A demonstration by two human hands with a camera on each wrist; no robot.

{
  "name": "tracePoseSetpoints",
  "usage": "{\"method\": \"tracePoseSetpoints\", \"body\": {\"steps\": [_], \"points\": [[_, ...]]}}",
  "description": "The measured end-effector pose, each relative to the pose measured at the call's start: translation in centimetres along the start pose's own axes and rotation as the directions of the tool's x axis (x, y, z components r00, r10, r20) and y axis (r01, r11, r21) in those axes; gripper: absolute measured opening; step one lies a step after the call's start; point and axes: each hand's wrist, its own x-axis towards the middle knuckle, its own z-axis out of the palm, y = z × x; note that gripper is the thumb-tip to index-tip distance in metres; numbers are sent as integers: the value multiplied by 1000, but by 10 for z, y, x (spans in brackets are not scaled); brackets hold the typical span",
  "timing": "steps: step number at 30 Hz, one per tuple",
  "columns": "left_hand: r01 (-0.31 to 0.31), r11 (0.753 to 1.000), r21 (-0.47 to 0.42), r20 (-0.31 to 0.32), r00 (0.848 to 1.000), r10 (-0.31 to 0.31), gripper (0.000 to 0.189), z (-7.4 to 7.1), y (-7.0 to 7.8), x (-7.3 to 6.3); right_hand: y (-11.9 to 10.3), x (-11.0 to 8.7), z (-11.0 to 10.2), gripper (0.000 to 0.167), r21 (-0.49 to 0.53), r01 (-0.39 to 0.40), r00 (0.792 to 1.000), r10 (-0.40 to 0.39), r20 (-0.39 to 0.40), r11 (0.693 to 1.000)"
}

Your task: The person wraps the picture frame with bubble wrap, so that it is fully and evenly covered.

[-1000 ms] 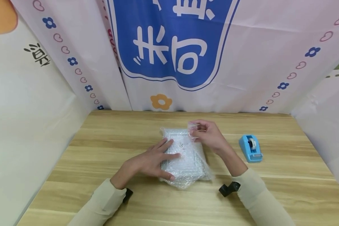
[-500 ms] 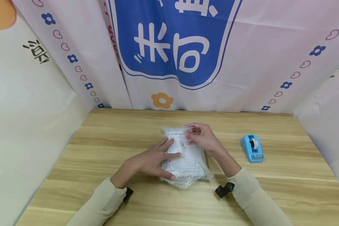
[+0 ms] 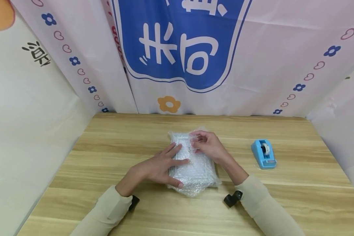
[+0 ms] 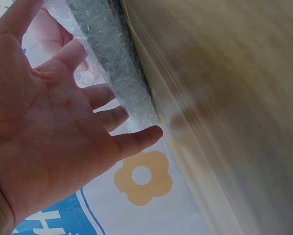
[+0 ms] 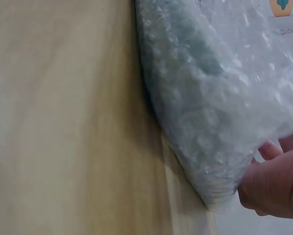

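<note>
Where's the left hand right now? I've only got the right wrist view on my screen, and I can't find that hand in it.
Observer: The head view shows it: the left hand lies over the left part of the bubble-wrapped package, fingers spread.
Operator: Got it. My picture shows bare wood beside the package, so is anything on the table farther out to the right?
Observer: Yes, a blue tape dispenser sits there, apart from the package.
</note>
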Motion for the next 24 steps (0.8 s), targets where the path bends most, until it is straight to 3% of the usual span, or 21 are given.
{"method": "tracePoseSetpoints", "body": {"steps": [24], "points": [[-22, 1000, -2, 1, 1000, 22, 84, 0, -2, -2, 2, -3, 5, 38, -44, -13, 999, 15, 39, 999]]}}
